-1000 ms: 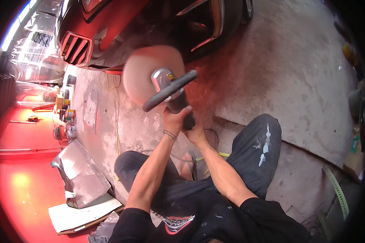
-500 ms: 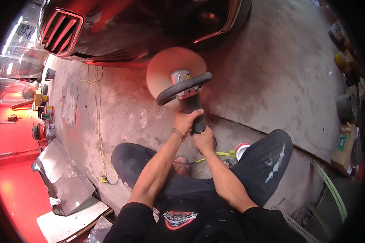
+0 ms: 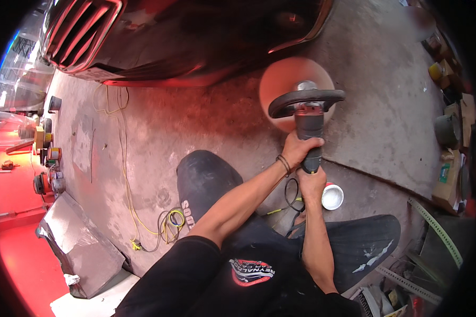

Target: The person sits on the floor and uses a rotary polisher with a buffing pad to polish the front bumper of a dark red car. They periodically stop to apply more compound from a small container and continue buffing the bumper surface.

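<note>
Both hands hold a rotary polisher point(image 3: 309, 127) with a black loop handle and a round, pale orange pad point(image 3: 276, 79). My left hand point(image 3: 298, 150) wraps round the middle of the black body, thumb across the top. Behind it, my right hand point(image 3: 313, 184) grips the rear end. The pad's surface looks smooth and blurred. Ahead of me is the glossy dark bumper point(image 3: 195, 47) of a car, with a slatted vent point(image 3: 82, 34) at its left. The pad lies by the bumper's lower right edge; whether they touch I cannot tell.
A white tub point(image 3: 332, 196) stands on the floor right of my right hand. A yellow cord point(image 3: 124, 158) runs along the floor at left, coiling near my knee. Boxes point(image 3: 445, 179) line the right side. A folded grey sheet point(image 3: 82, 238) lies at lower left.
The polisher and both hands have moved right, along the bumper. My left knee has shifted right and forward, and more of the white tub shows.
</note>
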`<state>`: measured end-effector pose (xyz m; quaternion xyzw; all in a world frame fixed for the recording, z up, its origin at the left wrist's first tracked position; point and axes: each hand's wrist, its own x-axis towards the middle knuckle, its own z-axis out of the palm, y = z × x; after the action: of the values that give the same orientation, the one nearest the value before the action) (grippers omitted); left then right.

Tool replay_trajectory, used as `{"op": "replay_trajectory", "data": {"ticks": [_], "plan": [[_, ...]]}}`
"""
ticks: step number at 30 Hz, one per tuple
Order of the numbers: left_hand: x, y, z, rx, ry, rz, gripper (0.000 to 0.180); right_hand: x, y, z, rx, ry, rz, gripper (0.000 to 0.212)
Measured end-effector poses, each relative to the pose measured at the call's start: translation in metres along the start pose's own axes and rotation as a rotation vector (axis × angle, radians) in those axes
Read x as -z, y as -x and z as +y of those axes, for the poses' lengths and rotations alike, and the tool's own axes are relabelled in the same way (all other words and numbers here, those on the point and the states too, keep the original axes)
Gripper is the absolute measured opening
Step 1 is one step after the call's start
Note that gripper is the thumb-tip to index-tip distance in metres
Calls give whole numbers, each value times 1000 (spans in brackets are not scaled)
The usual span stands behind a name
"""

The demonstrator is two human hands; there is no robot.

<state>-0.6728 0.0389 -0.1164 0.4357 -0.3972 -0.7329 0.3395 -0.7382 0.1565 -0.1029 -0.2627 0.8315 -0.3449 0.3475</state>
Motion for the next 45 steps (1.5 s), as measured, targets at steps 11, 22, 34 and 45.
{"op": "replay_trajectory", "data": {"ticks": [11,22,34,45], "plan": [[46,33,4,-96,-91,227,40,-30,9,8,26,-44,-256,32],[156,58,21,-222,459,633,36,-77,26,-112,467,467,-536,46],[46,21,85,-158,682,754,53,22,-45,-176,590,742,-564,47],[-21,0,85,-171,684,685,53,86,-75,-189,538,745,-575,45]]}}
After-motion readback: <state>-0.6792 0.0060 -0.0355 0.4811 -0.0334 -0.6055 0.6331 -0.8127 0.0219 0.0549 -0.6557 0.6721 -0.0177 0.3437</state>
